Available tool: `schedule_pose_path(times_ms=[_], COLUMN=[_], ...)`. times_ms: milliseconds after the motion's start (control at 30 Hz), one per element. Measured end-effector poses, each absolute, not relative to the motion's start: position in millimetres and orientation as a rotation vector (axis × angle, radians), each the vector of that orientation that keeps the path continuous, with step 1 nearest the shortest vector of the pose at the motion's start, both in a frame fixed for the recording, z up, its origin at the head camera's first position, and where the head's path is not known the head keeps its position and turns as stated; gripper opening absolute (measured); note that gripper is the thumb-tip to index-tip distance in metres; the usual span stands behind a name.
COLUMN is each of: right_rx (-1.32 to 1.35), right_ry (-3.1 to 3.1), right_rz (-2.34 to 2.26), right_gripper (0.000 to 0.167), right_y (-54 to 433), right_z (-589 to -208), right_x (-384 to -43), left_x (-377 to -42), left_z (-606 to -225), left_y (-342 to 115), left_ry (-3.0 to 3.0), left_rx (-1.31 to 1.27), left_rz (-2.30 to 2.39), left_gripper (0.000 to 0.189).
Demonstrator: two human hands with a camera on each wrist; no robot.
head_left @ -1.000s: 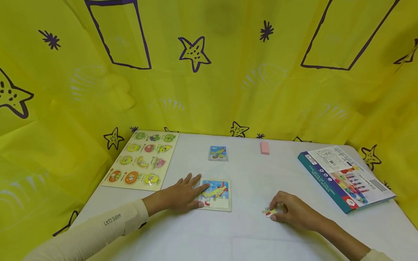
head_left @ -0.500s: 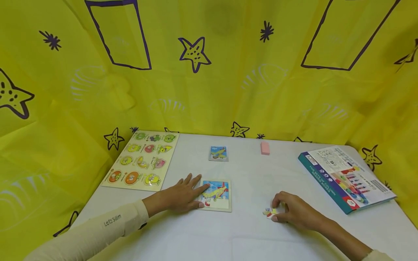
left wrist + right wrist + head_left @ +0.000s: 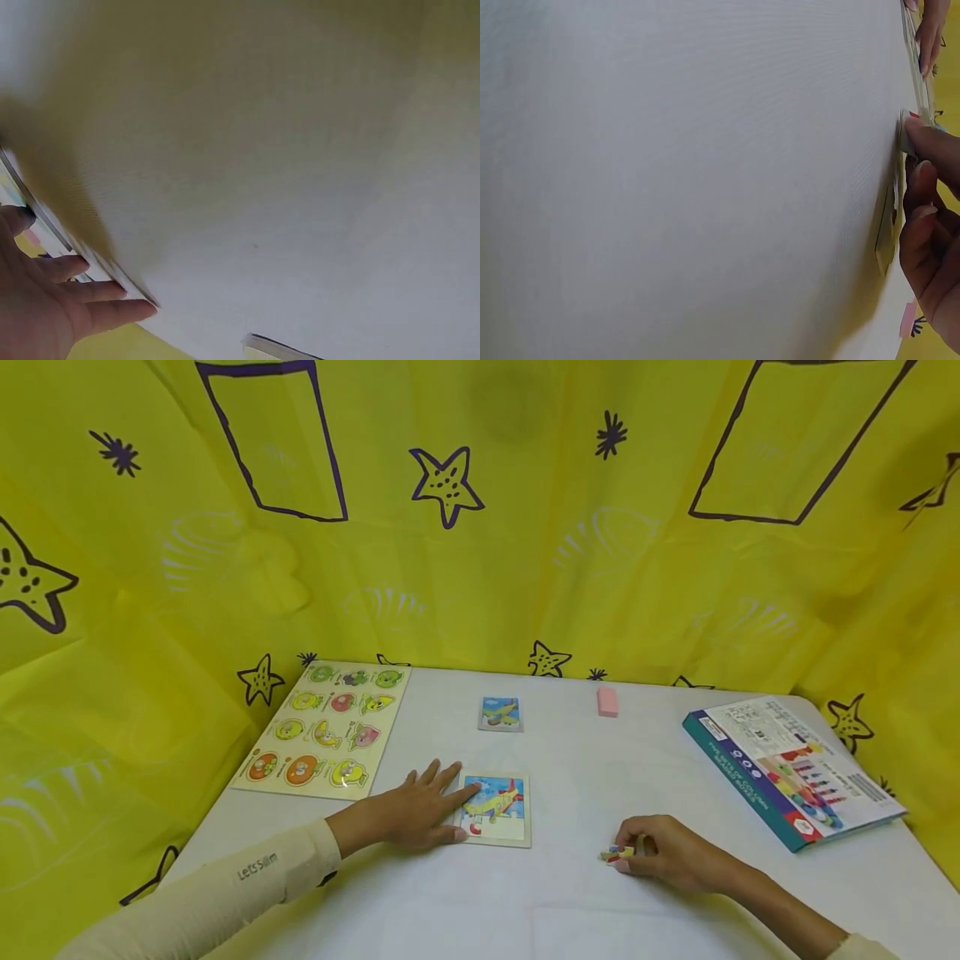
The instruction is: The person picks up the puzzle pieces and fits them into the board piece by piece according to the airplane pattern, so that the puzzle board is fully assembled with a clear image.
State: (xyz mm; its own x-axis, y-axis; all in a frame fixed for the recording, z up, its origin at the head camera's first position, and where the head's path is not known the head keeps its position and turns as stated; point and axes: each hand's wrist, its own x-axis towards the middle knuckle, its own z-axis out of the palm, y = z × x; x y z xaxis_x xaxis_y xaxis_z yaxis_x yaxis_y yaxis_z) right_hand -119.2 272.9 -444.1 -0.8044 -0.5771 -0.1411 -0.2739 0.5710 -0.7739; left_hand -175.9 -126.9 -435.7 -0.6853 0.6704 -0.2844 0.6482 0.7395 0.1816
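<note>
My left hand (image 3: pixel 420 810) lies spread at the left edge of a small wooden jigsaw puzzle (image 3: pixel 491 806) with a yellow airplane on blue. Its index fingertip and thumb touch the frame, and a bare pale patch shows at the puzzle's lower right. To the right, close over the table, my right hand (image 3: pixel 667 852) pinches a puzzle piece (image 3: pixel 617 854) with yellow, red and blue print. The right wrist view shows the thumb on that piece (image 3: pixel 907 135), with another flat piece (image 3: pixel 885 232) under the curled fingers. A finished airplane picture card (image 3: pixel 501 713) lies behind the puzzle.
A fruit puzzle board (image 3: pixel 322 731) lies at the back left. A pink eraser-like block (image 3: pixel 607 702) sits near the yellow curtain (image 3: pixel 480 577). The beaded-boxes carton (image 3: pixel 795 768) stands on the white tablecloth (image 3: pixel 525 902) at right.
My right hand has dipped slightly and turned the puzzle piece, which shows more edge-on now. My left hand has stayed in place on the puzzle.
</note>
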Motion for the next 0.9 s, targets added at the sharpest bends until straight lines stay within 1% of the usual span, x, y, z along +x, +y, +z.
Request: schedule_pose_path(times_ms=[100,233,300,533,767,900], right_rx=[-0.735,-0.723,-0.711,-0.666,-0.714,-0.743], right_ry=[2.41,2.384,2.373,2.362,2.449,2.45], right_rz=[-1.122,-1.153,-1.159,-1.173,-1.144,-1.152], right_gripper=[0.007,0.007,0.009,0.026,0.022,0.023], right_y=[271,265,261,243,221,207], right_z=[-443,-439,-437,-434,-436,-438], right_x=[-119,-121,-121,-125,-129,-131], left_x=[-175,-174,-174,-174,-177,-177], left_z=[-435,-436,-436,-436,-438,-439], left_y=[-127,-127,-127,-128,-128,-129], left_ry=[2.604,2.604,2.605,2.603,2.61,2.611], left_rx=[1.0,0.985,0.985,0.995,1.0,0.994], left_rz=[0.113,0.133,0.138,0.148,0.13,0.122], left_gripper=[0.072,0.072,0.072,0.072,0.072,0.073])
